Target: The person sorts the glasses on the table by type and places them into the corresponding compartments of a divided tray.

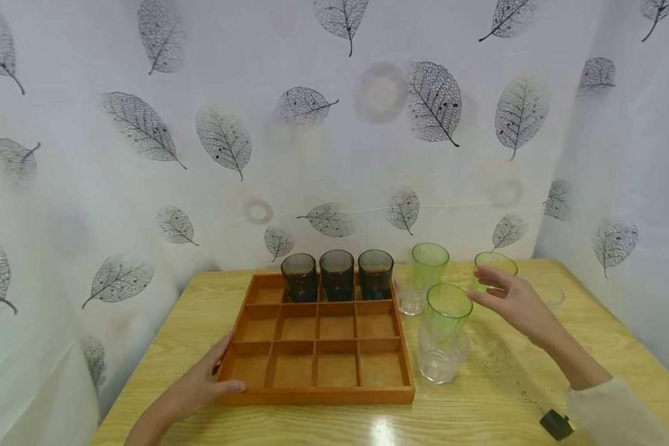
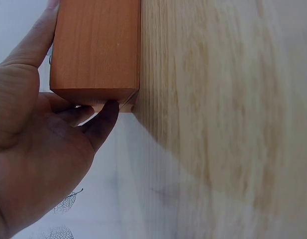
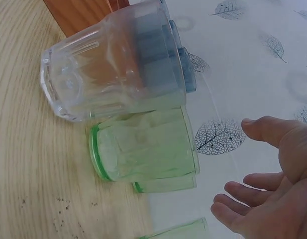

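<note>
My left hand (image 1: 203, 378) grips the front left corner of a brown wooden tray (image 1: 318, 396) with dividers, thumb at the front and fingers along the left side. In the left wrist view, fingertips (image 2: 109, 112) touch the tray's end wall (image 2: 96, 50). Three dark grey glasses (image 1: 337, 275) stand in the tray's back row. My right hand (image 1: 515, 303) hovers with loosely bent fingers beside a green glass (image 1: 498, 263) at the back right, overlapping it in the head view. In the right wrist view, the right hand (image 3: 277, 189) holds nothing.
Right of the tray stand two more green glasses (image 1: 449, 303) (image 1: 430, 260) and clear glasses (image 1: 441, 362) (image 1: 411, 302). Another clear glass (image 1: 554, 291) is behind my right hand. A small black object (image 1: 556, 425) lies near my right sleeve. A leaf-print curtain (image 1: 334, 155) surrounds the table.
</note>
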Available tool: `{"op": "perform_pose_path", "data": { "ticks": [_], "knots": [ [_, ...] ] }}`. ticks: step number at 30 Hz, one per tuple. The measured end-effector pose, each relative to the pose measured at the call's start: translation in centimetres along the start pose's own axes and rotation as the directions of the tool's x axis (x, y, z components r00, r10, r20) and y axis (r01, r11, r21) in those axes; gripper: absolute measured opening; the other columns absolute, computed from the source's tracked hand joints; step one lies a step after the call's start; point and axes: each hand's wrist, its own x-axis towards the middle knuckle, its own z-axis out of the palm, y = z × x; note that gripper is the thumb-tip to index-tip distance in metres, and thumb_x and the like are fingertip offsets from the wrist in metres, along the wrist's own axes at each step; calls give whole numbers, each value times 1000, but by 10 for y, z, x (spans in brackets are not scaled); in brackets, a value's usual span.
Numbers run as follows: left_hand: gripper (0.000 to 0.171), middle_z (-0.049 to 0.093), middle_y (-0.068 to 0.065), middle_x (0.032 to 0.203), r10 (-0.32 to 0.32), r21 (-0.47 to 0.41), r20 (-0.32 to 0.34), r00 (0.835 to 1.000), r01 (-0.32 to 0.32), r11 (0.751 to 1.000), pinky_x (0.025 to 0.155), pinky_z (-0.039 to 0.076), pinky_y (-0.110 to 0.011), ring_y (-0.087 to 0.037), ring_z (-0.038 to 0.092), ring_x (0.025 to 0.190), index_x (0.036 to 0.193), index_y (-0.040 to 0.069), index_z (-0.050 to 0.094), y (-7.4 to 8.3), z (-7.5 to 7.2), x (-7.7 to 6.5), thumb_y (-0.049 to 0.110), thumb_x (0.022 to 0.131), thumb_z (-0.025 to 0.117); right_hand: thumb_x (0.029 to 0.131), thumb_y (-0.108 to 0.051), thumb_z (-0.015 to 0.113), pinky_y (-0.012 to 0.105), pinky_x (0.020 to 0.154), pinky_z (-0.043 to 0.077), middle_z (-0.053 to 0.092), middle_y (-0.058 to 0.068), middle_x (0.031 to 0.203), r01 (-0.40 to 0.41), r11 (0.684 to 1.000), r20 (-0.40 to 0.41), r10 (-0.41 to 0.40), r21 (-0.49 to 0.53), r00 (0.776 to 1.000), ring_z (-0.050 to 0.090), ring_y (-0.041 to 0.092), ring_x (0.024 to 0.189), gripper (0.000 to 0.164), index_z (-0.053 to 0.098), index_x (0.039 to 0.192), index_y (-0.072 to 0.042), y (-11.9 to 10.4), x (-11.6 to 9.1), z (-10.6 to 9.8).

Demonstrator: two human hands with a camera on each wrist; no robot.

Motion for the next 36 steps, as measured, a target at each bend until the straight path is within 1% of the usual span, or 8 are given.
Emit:
{"op": "perform_pose_path", "data": {
  "ticks": [2,6,11,19,21,25,30,36],
  "knots": [
    [104,-8,-33,166,3,0,-1,1000,-3,1000,111,29,-73,-61,3,148,164,-2,-4,0,0,0,27,99,73,103,-28,67,7,91,43,47,35,148,4,1000,6,-4,4,1000,51,54,130,74,33,156,11,2,-2,0],
    [104,-8,-33,166,8,-6,6,1000,-8,1000,111,28,-73,-61,2,148,164,-2,-5,1,0,-1,26,100,72,103,-24,68,12,93,47,46,36,147,12,1000,25,-13,26,1000,50,55,130,71,35,153,13,6,-5,1],
    [104,-9,-33,166,5,-8,8,1000,-5,1000,111,27,-73,-60,2,148,164,-1,-5,2,-1,-2,26,100,72,103,-21,67,8,91,44,44,36,149,18,997,62,-23,81,998,49,57,130,71,32,154,14,11,-7,6],
    [104,-9,-33,167,-3,-14,11,1000,3,1000,112,25,-74,-60,1,148,164,0,-6,2,-1,-1,27,100,71,102,-17,67,15,92,48,42,37,150,11,995,111,-23,102,994,52,58,126,73,28,155,15,23,-7,16],
    [104,-9,-33,167,-5,-17,12,1000,5,1000,112,25,-74,-59,1,149,164,0,-6,1,-1,-1,28,100,72,102,-16,67,17,92,49,41,38,151,10,993,130,-26,121,991,51,58,127,75,26,155,16,25,-7,18],
    [104,-8,-32,167,-1,-14,12,1000,1,1000,112,25,-74,-59,1,149,164,0,-5,-1,-4,2,28,100,72,102,-13,66,19,91,50,37,41,151,15,986,151,-40,164,988,49,61,126,77,21,156,17,27,-5,23],
    [105,-8,-32,167,7,-5,13,1000,-7,1000,112,25,-73,-59,2,149,164,0,-5,-3,-7,7,29,100,72,101,-12,67,22,91,52,32,42,153,14,981,161,-46,195,986,49,63,126,80,18,157,15,31,-3,28],
    [105,-7,-32,167,10,2,12,1000,-10,1000,112,28,-72,-60,4,149,164,0,-5,-6,-11,12,29,100,72,100,-11,69,20,92,51,31,42,154,17,972,172,-59,234,983,45,63,129,83,16,159,13,37,1,35]
  ]
}}
